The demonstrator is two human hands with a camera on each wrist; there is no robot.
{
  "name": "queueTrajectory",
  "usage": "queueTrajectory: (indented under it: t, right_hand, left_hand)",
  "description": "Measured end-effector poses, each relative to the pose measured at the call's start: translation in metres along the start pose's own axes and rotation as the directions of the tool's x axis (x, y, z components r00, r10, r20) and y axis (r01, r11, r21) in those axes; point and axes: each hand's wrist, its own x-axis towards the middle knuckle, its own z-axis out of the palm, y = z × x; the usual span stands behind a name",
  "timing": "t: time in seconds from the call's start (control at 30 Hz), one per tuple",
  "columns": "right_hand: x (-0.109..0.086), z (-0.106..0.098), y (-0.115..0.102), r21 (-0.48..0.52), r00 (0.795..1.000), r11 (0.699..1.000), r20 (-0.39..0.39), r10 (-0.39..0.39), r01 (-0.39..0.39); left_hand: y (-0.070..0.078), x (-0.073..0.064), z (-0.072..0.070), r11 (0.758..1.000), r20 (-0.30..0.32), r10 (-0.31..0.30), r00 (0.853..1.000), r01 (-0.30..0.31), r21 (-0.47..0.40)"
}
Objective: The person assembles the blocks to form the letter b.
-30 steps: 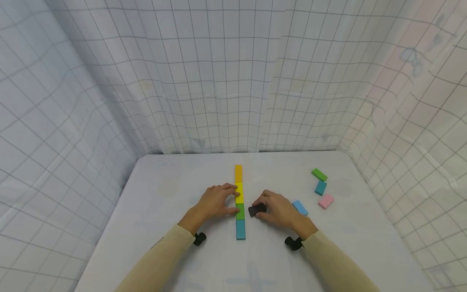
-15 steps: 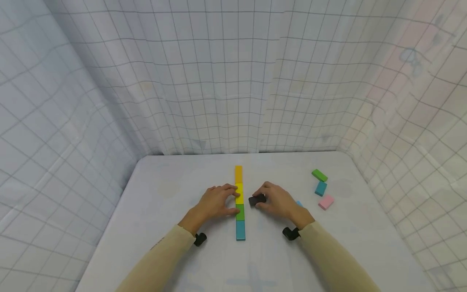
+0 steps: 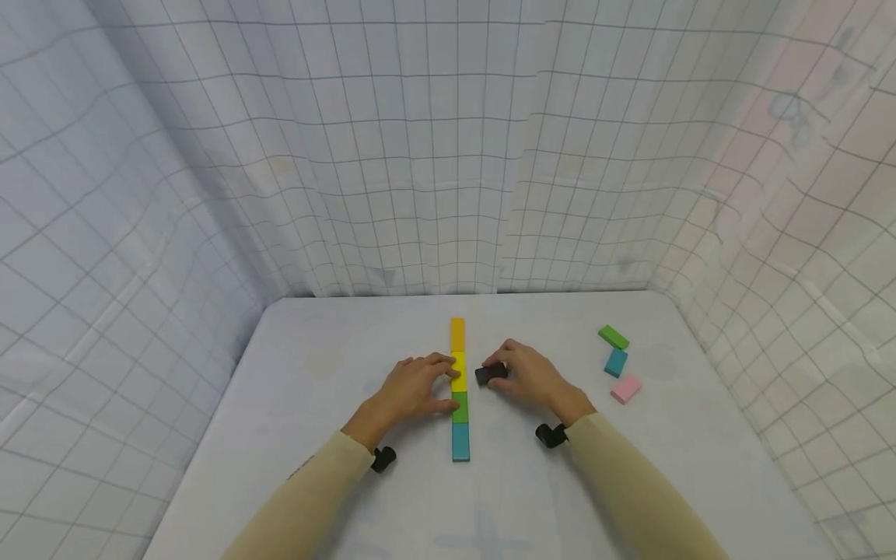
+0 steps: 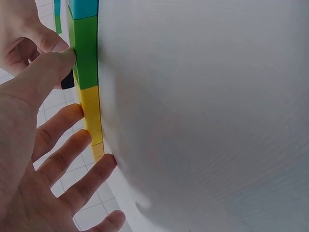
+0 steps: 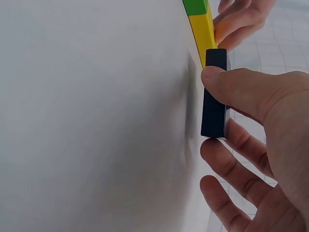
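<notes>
Probably light and stiff, the black block [image 3: 491, 374] is sensibly pinched by its long sides in the right hand [image 3: 530, 376]; the left hand [image 3: 411, 386], spread, touches the block row [image 3: 460, 387].

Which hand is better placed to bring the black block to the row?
Probably the right hand: it holds the black block beside the row. The left hand is at the row's yellow block and green block.

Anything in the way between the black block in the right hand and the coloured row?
No, nothing visible: in the head view only a narrow strip of bare tabletop separates the black block, held by the right hand, from the yellow block in the row. The left hand lies on the row's opposite side.
</notes>
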Motion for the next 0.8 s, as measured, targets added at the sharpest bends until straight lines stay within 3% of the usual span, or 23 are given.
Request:
queueTrajectory:
  t: [0.8]
  right_hand:
    - [0.018, 0.012, 0.000, -0.013, 1.000, 1.000, -0.003, -0.024, 0.024]
  left_hand:
    - [0.002, -0.001, 0.001, 1.000, -0.010, -0.008, 1.000, 0.008, 0.016]
